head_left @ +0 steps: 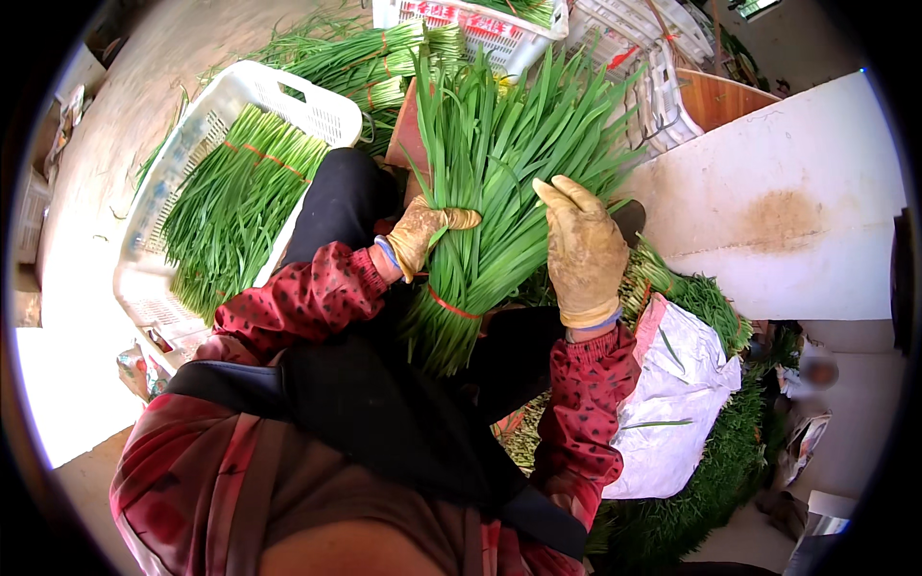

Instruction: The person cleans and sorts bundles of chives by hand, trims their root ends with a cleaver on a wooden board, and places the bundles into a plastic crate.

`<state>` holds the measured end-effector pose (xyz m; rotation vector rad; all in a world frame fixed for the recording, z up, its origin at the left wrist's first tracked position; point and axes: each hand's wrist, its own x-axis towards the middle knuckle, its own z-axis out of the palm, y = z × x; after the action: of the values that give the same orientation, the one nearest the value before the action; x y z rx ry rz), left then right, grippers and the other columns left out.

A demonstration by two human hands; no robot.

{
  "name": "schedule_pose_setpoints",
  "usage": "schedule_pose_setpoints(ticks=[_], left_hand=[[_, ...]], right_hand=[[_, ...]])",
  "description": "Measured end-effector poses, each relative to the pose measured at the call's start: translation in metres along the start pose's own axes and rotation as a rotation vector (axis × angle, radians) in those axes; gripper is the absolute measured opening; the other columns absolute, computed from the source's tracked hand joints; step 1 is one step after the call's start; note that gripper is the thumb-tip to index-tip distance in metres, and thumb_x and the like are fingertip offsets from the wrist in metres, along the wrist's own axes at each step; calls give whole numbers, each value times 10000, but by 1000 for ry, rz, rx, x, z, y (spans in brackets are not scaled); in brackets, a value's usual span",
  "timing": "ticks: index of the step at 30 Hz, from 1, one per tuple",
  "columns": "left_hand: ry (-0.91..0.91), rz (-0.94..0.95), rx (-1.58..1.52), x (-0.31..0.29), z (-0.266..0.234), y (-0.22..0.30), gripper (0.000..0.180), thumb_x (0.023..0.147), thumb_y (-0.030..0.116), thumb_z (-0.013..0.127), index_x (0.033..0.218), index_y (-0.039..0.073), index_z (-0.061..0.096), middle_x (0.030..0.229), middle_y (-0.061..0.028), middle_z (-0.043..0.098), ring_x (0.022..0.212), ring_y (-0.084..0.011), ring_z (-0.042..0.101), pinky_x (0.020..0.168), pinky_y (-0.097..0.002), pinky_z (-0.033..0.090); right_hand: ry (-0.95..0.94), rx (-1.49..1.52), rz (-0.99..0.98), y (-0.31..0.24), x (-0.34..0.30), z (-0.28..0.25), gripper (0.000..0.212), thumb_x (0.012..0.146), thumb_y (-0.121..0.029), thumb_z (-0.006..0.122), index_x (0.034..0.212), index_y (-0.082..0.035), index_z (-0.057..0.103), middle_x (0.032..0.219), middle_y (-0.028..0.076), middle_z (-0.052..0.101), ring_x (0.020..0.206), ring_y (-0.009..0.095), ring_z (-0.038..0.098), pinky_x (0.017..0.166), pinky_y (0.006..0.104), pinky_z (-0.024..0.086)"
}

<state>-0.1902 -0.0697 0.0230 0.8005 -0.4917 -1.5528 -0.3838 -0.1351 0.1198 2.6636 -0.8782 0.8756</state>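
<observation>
A large bunch of garlic chives stands upright over my lap, its long flat leaves fanning out away from me. A red band circles its lower part. My left hand, in a soiled yellowish glove, is closed round the left side of the bunch above the band. Just right of the leaves, my right hand is raised in a matching glove. Its fingers are stretched out with nothing in them; whether they touch the leaves I cannot tell.
To the left is a white plastic crate with banded chives. More banded bundles lie ahead, near another white crate. A white sack rests over greens at right, below a stained white board.
</observation>
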Motion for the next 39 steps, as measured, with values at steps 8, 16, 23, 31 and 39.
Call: schedule_pose_setpoints(ticks=[8, 16, 23, 31, 39], left_hand=[[-53, 25, 19, 1, 10, -5, 432, 817, 12, 717, 1230, 19, 590, 1104, -66, 671, 973, -185, 643, 869, -340, 544], [-53, 13, 0, -1, 19, -5, 388, 801, 14, 730, 1175, 30, 630, 1051, -58, 685, 925, -179, 648, 826, -319, 537], [-9, 101, 130, 5, 11, -12, 355, 790, -3, 731, 1130, 25, 634, 987, -42, 681, 902, -169, 645, 833, -321, 541], [-91, -237, -271, 43, -18, -4, 362, 804, 48, 706, 1152, -13, 628, 1017, -121, 706, 853, -246, 703, 794, -394, 588], [-163, 148, -24, 36, 3, 0, 664, 862, 331, 712, 1388, 27, 446, 1279, -101, 589, 1153, -220, 575, 1006, -371, 452]], right_hand=[[-16, -2, 27, 20, -22, 26, 124, 909, -137, 605, 1012, -73, 634, 912, 75, 646, 691, 232, 625, 562, 335, 505], [147, 866, 580, -14, -4, -7, 126, 989, -131, 506, 1002, -38, 590, 925, 88, 684, 641, 144, 641, 567, 263, 515], [-19, -111, 527, 49, -50, 7, 337, 962, -198, 540, 1273, -70, 548, 1222, 118, 621, 1113, 285, 598, 920, 355, 487], [-273, 1115, 1121, 42, -137, 26, 648, 905, -336, 675, 1389, 20, 433, 1277, 114, 575, 1150, 234, 563, 938, 338, 464], [352, 1547, 1245, -37, -69, 66, 451, 848, -177, 701, 1226, 19, 551, 1122, 65, 623, 918, 166, 613, 803, 317, 517]])
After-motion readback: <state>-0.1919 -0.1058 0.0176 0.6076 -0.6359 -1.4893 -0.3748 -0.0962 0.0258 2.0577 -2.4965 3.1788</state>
